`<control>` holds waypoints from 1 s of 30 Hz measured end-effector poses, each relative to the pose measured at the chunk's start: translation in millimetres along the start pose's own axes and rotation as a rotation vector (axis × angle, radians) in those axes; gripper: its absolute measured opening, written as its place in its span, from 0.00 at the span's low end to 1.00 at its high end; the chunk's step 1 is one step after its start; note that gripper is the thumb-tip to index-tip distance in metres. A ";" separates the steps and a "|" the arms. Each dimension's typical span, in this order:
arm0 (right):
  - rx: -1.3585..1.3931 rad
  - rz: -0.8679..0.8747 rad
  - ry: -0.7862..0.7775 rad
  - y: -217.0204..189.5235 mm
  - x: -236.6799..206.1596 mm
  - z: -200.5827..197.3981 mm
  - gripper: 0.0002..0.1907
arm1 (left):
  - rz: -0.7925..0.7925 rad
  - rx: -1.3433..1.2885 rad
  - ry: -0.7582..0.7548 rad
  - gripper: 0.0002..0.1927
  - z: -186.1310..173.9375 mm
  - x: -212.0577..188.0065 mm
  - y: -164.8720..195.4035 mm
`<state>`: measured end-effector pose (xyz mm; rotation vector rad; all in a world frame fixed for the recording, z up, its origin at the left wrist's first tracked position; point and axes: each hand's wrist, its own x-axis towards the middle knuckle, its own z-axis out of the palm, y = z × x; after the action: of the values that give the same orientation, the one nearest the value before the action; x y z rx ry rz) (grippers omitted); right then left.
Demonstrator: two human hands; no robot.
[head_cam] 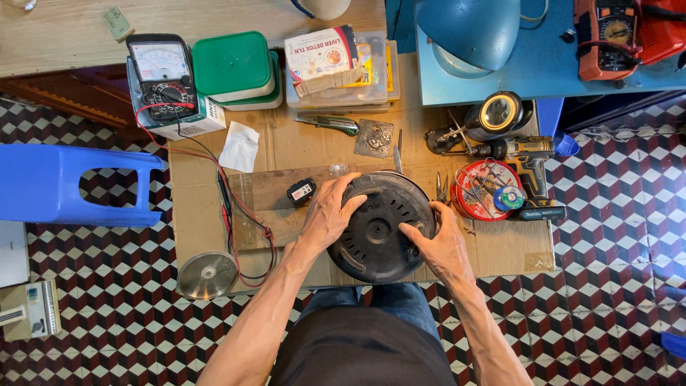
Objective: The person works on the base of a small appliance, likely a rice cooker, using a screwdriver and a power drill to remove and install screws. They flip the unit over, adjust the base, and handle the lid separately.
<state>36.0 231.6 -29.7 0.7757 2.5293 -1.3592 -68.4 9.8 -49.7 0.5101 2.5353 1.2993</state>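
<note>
Far left: blue plastic stool on the checkered tile floor. Next along, grey analogue multimeter standing on a white box, red and black test leads trailing down across the flat brown cardboard sheet. Round silvery metal disc lying at the cardboard's lower left edge, near the loop of the leads. Stacked green-lidded plastic tubs behind, a white scrap of paper in front of them.

Centre: round black vented plastic base of an appliance, underside up, resting on a worn wooden board just in front of the knees. Left hand spread over its upper left rim, fingers curled over the edge, gripping. Right hand pressed flat against the right flank, thumb reaching toward the middle. Small black battery pack just beside the left hand.

Right: red round tin of small parts, then a cordless drill lying touching it.

Likely trouble: base hanging partly over the board's near edge, so a slackened grip could tip it onto the lap; a wide turn could sweep the battery pack or snag the leads and drag the multimeter off its box.
</note>
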 end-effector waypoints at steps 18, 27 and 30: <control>0.397 0.171 -0.068 10.4 20.2 -3.1 0.29 | -0.711 -0.399 0.233 0.49 32.5 -98.3 15.9; 0.207 0.044 -0.170 11.1 36.4 -16.8 0.30 | -0.814 -0.440 0.482 0.43 67.6 -105.9 26.7; 0.056 0.028 -0.201 15.9 40.7 -24.3 0.29 | -0.793 -0.390 0.545 0.42 71.2 -107.0 34.5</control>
<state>11.9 273.5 -42.8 0.6460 2.3275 -1.4268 61.9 36.3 -56.0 -0.9460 2.3006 1.6355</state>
